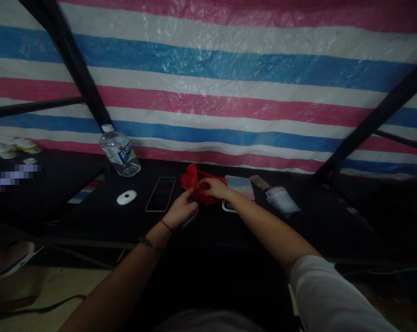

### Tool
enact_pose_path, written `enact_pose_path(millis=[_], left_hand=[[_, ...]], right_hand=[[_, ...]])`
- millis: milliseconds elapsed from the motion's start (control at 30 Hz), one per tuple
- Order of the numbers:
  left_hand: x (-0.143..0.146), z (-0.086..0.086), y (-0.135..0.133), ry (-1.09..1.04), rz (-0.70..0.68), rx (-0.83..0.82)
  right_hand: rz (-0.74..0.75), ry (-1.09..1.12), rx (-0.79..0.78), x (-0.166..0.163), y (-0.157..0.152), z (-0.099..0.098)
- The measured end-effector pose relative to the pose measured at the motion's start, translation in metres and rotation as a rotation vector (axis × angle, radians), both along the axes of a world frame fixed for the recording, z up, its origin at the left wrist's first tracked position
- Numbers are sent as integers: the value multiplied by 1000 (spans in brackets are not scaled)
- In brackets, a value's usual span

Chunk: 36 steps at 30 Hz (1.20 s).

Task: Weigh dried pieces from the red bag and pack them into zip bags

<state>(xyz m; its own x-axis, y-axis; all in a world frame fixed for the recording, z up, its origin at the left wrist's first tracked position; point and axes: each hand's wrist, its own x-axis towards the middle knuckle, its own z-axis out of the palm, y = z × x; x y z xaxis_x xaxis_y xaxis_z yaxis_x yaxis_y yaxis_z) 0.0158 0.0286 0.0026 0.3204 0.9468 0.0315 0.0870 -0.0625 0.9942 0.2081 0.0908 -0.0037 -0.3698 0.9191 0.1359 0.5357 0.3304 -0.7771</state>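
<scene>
Red plastic bag [190, 176] sits on bench [97, 221], between both hands and touching them. Left hand [183, 210] grasps bag's left side. Right hand [213, 188] has fingers curled at bag; cannot tell whether fingertips grip anything. Phone [161, 194] lies just left of left hand; white oval device [126, 197] farther left, bottle [120, 152] beyond it. Clear packets [282, 201] lie right of right hand.

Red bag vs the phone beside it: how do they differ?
Shape: the red bag is crumpled; the phone is a flat, slim rectangle.
Colour: the bag is bright red; the phone shows a dark face with a paler rim.
Contact: the left hand and right hand are on the bag; neither touches the phone.
Shared: same black table.
</scene>
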Motion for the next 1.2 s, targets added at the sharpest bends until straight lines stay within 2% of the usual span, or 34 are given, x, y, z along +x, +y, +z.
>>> enact_pose_path(millis=[133,300,467,567,667,767,933,1067,1200], left_hand=[[-4,8,0,18,10,22],[-9,17,-2,-23,-25,-4],[-17,10,-5,-27,-17,-81],[-24,3,-3,-42,44,-24],[-30,-3,0,-18,83,-55],[-33,-5,-1,-19,66,-91],[-33,-6,-8,-14,11,2],[-31,-5,-13,194,22,104],[-22,1,-18,536,-93,161]], right_hand=[[-33,4,-2,3,-7,9],[-163,81,17,7,-16,19],[-168,276,-45,9,-25,20],[-175,282,-28,12,-31,23],[-186,271,-18,16,-37,26],[-178,264,-26,22,-44,26],[-219,318,9,28,-54,21],[-217,228,28,25,-54,22],[-187,-82,110,20,-44,27]])
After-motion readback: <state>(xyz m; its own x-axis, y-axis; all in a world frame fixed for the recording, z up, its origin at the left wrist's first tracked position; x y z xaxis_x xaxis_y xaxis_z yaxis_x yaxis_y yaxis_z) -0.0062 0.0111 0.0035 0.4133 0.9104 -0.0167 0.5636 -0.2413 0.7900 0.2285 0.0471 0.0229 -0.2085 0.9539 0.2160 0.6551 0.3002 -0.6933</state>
